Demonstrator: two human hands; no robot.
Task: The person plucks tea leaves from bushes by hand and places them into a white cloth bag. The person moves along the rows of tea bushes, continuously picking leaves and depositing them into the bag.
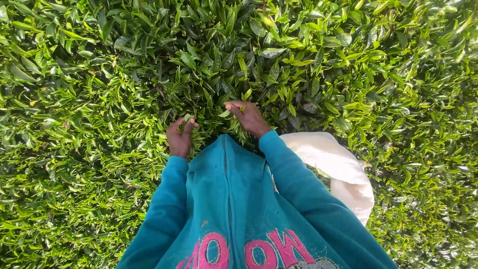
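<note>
Head view: leaves (185,118) are pinched in the left hand (179,139) at centre frame, fingers closed around them. A leaf (225,113) is gripped by the right hand (249,118) just right of it. Bush (99,74) fills the frame; white sack (338,167) lies lower right.

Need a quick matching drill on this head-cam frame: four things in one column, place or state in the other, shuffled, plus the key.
Things:
1. left hand
2. right hand
3. white cloth sack
4. teal zip-up sweatshirt

Places or states:
A. lies at the person's right side, partly behind the sleeve
B. fingers closed on a small green leaf
C. fills the bottom centre, with pink lettering
D. reaches forward into the dense green leafy bushes, fingertips among the leaves

Pairs: 1-B, 2-D, 3-A, 4-C
</note>
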